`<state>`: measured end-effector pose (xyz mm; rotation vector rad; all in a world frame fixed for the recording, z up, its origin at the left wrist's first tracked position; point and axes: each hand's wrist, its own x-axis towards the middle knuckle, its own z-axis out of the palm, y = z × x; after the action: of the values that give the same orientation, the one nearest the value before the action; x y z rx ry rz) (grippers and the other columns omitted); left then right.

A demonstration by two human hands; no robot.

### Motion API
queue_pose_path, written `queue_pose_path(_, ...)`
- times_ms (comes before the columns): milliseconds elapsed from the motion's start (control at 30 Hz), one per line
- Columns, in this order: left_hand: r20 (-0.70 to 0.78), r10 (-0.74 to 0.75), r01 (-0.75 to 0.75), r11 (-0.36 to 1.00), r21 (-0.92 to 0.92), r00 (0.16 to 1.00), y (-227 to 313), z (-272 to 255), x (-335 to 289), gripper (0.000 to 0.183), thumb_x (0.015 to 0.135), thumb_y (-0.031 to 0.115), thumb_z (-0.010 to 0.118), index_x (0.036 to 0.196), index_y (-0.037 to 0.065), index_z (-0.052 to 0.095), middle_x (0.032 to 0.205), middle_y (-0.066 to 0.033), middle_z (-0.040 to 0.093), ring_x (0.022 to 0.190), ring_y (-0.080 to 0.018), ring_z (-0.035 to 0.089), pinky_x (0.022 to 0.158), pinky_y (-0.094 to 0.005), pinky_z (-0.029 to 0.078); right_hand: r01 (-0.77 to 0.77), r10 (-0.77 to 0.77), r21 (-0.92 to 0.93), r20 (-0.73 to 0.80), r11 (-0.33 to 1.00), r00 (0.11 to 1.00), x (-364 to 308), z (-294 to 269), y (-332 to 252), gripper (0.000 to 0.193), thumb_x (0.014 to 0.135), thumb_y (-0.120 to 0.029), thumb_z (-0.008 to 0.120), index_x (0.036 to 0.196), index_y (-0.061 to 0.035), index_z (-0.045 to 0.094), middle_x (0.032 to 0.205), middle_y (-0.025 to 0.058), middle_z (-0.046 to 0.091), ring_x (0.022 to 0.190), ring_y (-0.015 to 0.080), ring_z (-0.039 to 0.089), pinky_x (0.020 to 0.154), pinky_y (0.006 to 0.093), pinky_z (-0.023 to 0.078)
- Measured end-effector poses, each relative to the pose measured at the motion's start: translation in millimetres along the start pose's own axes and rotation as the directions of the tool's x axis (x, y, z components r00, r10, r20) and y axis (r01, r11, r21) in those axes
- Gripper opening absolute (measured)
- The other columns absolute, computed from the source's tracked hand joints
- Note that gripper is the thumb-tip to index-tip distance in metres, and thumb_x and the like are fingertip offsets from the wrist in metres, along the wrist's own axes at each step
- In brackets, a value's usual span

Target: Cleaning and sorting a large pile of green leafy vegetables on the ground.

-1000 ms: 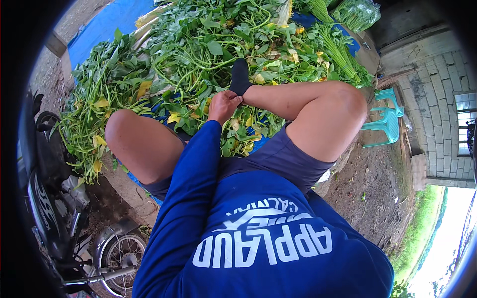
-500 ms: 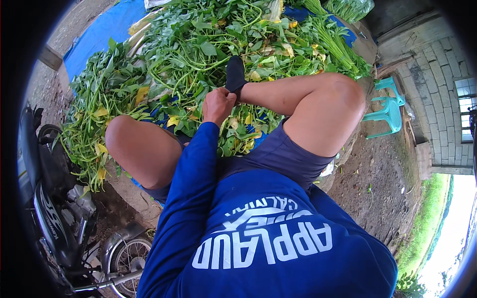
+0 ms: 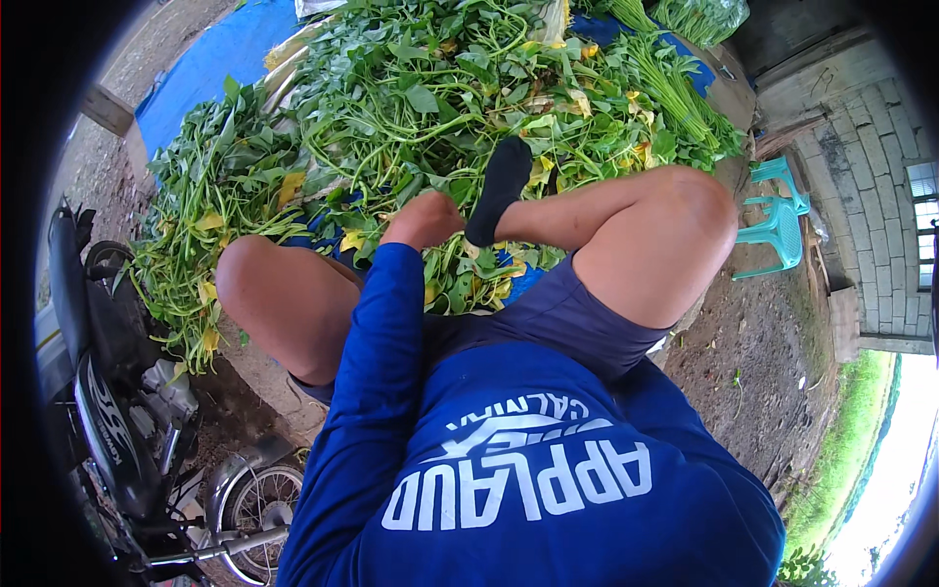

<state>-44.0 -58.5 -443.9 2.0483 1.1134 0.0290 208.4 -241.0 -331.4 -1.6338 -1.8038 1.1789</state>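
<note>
My left hand (image 3: 424, 219) is closed, its fingers curled beside the heel of my raised foot. A black sock (image 3: 497, 191) covers that foot, with a small patch of skin showing at its lower end. The fingertips are near the sock's edge, but what they grip, if anything, is hidden. Under the hand and foot lies a big heap of green leafy vines (image 3: 391, 108) with some yellow leaves. My right hand is out of view; only its blue sleeve (image 3: 665, 411) shows, at my side.
A blue tarp (image 3: 210, 73) lies under the heap. Bundled green stems (image 3: 675, 93) rest at the far right. A motorcycle (image 3: 117, 440) stands close on the left. Teal plastic chairs (image 3: 773, 235) stand on the right by a block wall (image 3: 861, 186).
My foot has shifted and the sock's toe now points up and to the right. My left hand has drawn slightly nearer to me, away from the ankle.
</note>
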Motion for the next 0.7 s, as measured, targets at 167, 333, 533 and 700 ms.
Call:
queue_pose_path(167, 0.157, 0.097, -0.097, 0.995, -0.003, 0.983, 47.0, -58.2, -39.8, 0.039, 0.087, 0.037, 0.074, 0.113, 0.007, 0.076, 0.106, -0.0182, 0.075, 0.095, -0.0303, 0.073, 0.085, -0.0412, 0.056, 0.027, -0.029, 0.075, 0.02, 0.997, 0.999, -2.0, -40.5, -16.1, 0.056, 0.089, -0.053, 0.077, 0.123, -0.008, 0.074, 0.116, 0.0077, 0.075, 0.104, 0.0171, 0.07, 0.101, 0.031, 0.05)
queue_pose_path(333, -0.28, 0.102, -0.127, 0.989, -0.071, 0.954, 78.0, -185.4, -49.6, 0.037, 0.096, 0.035, 0.069, 0.118, 0.004, 0.072, 0.098, -0.0082, 0.073, 0.084, -0.0182, 0.065, 0.076, -0.0359, 0.052, -0.427, 0.426, 0.158, -0.622, 0.89, 0.657, -28.1, -186.0, 162.7, 0.036, 0.102, -0.027, 0.064, 0.128, -0.0027, 0.069, 0.112, 0.0042, 0.073, 0.092, 0.015, 0.067, 0.075, 0.0293, 0.055)
queue_pose_path(533, -0.401, 0.21, -0.169, 0.976, 0.137, 0.892, 51.0, -269.5, -35.0, 0.032, 0.101, 0.032, 0.067, 0.116, 0.005, 0.071, 0.097, -0.0026, 0.071, 0.086, -0.0112, 0.061, 0.076, -0.0321, 0.05, -0.099, -0.084, -0.368, -0.45, 0.925, 0.889, 156.1, -181.1, 22.4, 0.04, 0.096, -0.032, 0.068, 0.122, -0.0028, 0.071, 0.101, 0.0091, 0.074, 0.089, 0.0176, 0.068, 0.08, 0.0322, 0.054)
queue_pose_path(700, -0.393, 0.077, 0.032, 0.964, 0.263, 0.916, -17.3, -249.4, -16.6, 0.037, 0.098, 0.034, 0.07, 0.12, 0.004, 0.071, 0.102, -0.0109, 0.076, 0.091, -0.0234, 0.071, 0.08, -0.041, 0.054, 0.068, -0.093, -0.522, -0.023, 0.85, 0.995, 293.0, -73.9, 11.7, 0.032, 0.096, -0.027, 0.061, 0.11, -0.0012, 0.075, 0.106, 0.0174, 0.076, 0.096, 0.0296, 0.074, 0.089, 0.04, 0.057)
